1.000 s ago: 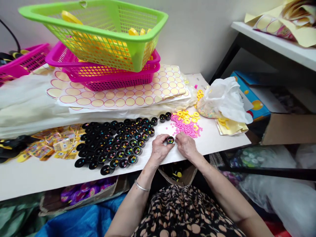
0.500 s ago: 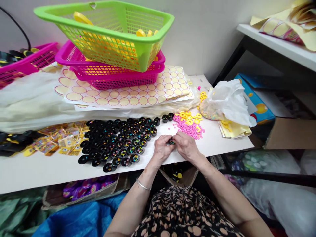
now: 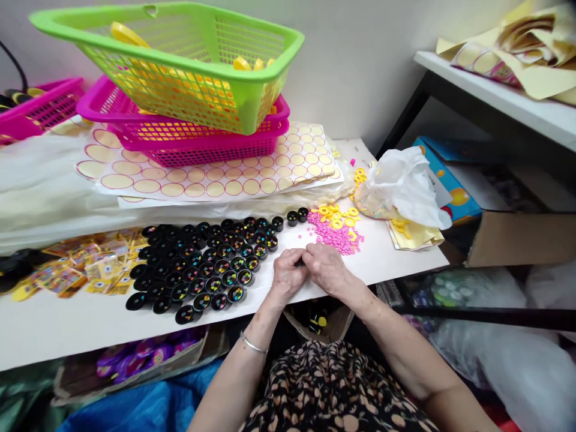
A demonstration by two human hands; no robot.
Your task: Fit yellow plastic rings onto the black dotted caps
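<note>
My left hand (image 3: 287, 277) and my right hand (image 3: 326, 269) meet at the front edge of the white table (image 3: 90, 318), fingers pinched together around a small black cup (image 3: 299, 262) that is almost fully hidden between them. To the left stands a block of several black cups (image 3: 202, 267) holding coloured beads. Just beyond my hands lies a heap of pink beads (image 3: 335, 236) with yellow rings (image 3: 335, 211) behind it.
A green basket (image 3: 180, 60) sits on pink baskets (image 3: 198, 141) over sticker sheets (image 3: 216, 174) at the back. A white plastic bag (image 3: 405, 183) lies at right, yellow printed labels (image 3: 85, 264) at left. A shelf (image 3: 495, 96) stands to the right.
My hands closed together over the black cup, which showed between the fingers earlier and is now nearly covered. The view shifted slightly.
</note>
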